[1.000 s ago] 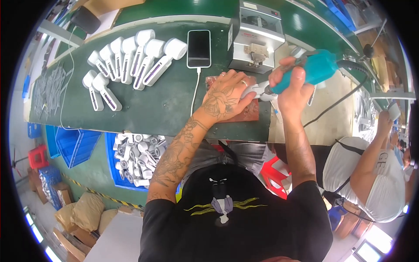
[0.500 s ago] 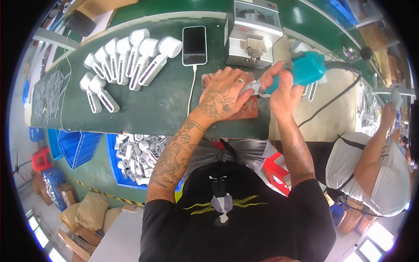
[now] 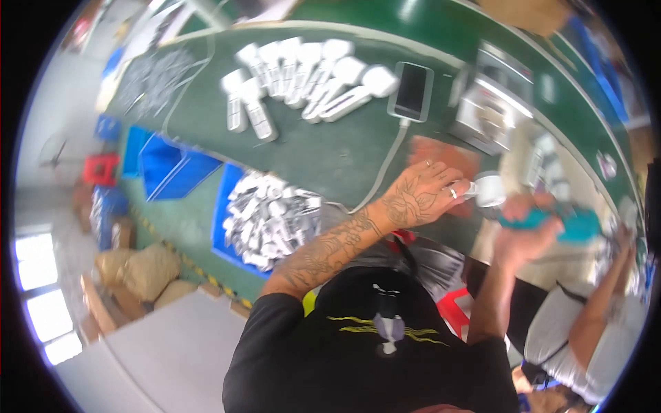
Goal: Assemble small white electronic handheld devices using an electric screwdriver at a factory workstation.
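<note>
My left hand (image 3: 428,194), a ring on one finger, is closed around the handle end of a white, round-headed piece (image 3: 490,188) that looks like a handheld shower head. Its round head sticks out to the right of my fingers. My right hand (image 3: 525,230) grips a teal power tool (image 3: 580,224) with a cord at its back end; motion blurs both. The tool lies just right of and below the white head, and its tip is too blurred to make out. A reddish mat (image 3: 441,153) lies partly under my left hand.
Several similar white pieces (image 3: 296,72) stand fanned out on the green table (image 3: 310,155). A phone (image 3: 412,91) on a white cable and a silver machine (image 3: 494,103) lie beyond my hands. A blue bin (image 3: 222,219) of white parts sits below left. A co-worker's arm (image 3: 599,306) is at right.
The view has swung right, so the table items appear shifted and tilted. My right hand has drawn the teal tool back from the white piece, whose round head now shows.
</note>
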A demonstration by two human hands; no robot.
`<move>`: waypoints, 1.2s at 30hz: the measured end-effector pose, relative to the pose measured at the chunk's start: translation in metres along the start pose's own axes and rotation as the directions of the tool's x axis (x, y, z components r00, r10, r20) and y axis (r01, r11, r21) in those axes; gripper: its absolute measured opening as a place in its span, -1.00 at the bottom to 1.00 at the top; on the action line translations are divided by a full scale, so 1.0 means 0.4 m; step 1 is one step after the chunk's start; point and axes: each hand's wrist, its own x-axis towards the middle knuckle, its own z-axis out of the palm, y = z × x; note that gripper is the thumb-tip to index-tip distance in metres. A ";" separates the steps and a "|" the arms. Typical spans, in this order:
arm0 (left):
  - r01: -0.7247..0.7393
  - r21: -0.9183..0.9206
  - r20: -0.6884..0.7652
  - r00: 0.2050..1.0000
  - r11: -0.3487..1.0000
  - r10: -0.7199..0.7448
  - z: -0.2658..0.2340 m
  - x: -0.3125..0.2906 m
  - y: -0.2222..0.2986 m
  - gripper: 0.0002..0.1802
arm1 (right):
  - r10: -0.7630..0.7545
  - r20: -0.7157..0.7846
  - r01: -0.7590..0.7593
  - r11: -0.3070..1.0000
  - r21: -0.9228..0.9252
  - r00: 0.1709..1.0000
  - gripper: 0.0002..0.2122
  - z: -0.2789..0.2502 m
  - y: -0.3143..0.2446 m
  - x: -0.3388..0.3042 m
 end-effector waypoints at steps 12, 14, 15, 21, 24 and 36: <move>0.829 0.402 -0.790 0.529 0.390 -0.310 -0.490 -0.501 -0.559 -0.58 | -0.112 0.081 0.128 0.965 -0.229 0.990 -0.33 -0.061 -0.060 -0.137; 0.808 0.356 -0.694 0.565 0.469 -0.447 -0.570 -0.639 -0.614 -0.55 | -0.079 0.059 0.090 0.974 -0.210 0.995 -0.33 -0.019 -0.050 -0.126; 0.785 0.473 -0.704 0.609 0.399 -0.364 -0.511 -0.574 -0.592 -0.53 | -0.072 0.105 0.095 0.967 -0.235 0.992 -0.32 -0.026 -0.061 -0.126; 0.464 -0.153 -0.430 0.764 0.873 -0.481 -0.225 0.035 -0.110 -0.70 | -0.017 0.116 0.041 0.978 -0.204 0.993 -0.28 -0.060 -0.084 -0.146; 0.200 -0.326 -0.056 0.972 0.924 -0.230 -0.024 0.202 0.070 -0.60 | -0.019 0.104 0.039 0.979 -0.199 0.994 -0.27 -0.068 -0.101 -0.156; 0.021 0.067 0.013 1.000 0.998 -0.022 0.404 0.426 0.154 -0.37 | -0.034 0.062 0.044 0.983 -0.178 0.997 -0.30 -0.161 -0.152 -0.216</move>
